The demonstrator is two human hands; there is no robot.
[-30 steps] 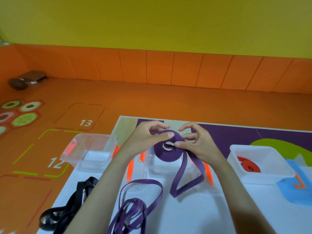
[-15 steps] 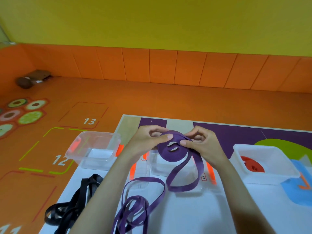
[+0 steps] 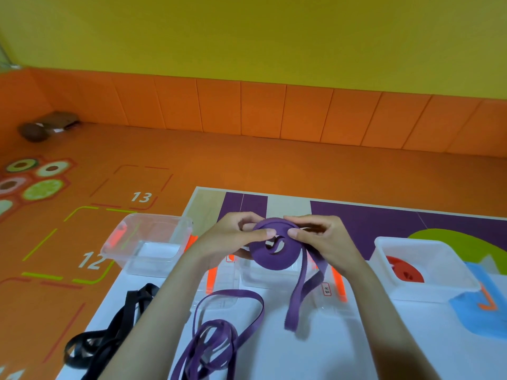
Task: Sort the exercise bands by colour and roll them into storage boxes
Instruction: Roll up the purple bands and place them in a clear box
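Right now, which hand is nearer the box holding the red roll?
Right. The right hand pinches the purple band roll left of that box; the left hand is farther left.

Purple band [image 3: 274, 257] rolled above a clear box [image 3: 270, 272]; black bands [image 3: 109, 333] at the table's [image 3: 343, 346] left edge; red roll [image 3: 406, 271] in the right box [image 3: 428, 266].

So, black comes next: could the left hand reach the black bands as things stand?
Probably not yet: the left hand pinches the purple roll; otherwise the black bands lie uncovered near its forearm.
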